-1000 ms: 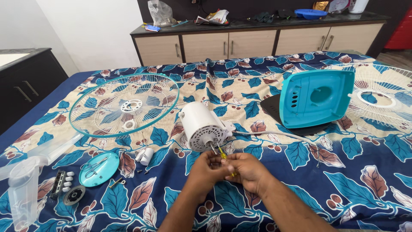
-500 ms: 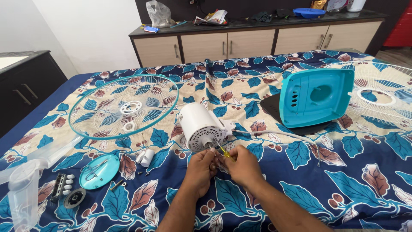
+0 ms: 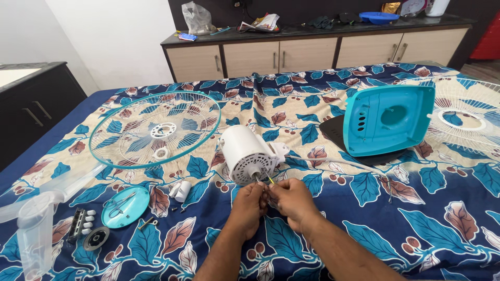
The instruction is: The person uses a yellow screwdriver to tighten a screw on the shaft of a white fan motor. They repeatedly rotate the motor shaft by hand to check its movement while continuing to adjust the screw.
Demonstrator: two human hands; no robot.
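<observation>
A white fan motor (image 3: 248,153) lies on a leaf-patterned bedsheet (image 3: 333,239), its shaft end facing me. Thin wires (image 3: 270,178), one yellow, run out from its face. My left hand (image 3: 248,205) and my right hand (image 3: 291,203) meet just in front of the motor, fingers pinched together on the wire ends. A white cable (image 3: 333,162) trails from the motor to the right, toward a teal fan base cover (image 3: 388,120) standing on a black plate.
A teal-rimmed wire guard (image 3: 154,128) lies left of the motor, a white guard (image 3: 463,119) at far right. Near the left edge sit a clear fan blade (image 3: 36,218), a teal round cap (image 3: 125,206), a white knob (image 3: 182,190), a switch block (image 3: 82,224) and loose screws. A cabinet (image 3: 312,49) stands behind.
Both hands stay joined at the wires. They have shifted slightly nearer the motor, fingers working on the wire ends. The motor and other parts have not moved.
</observation>
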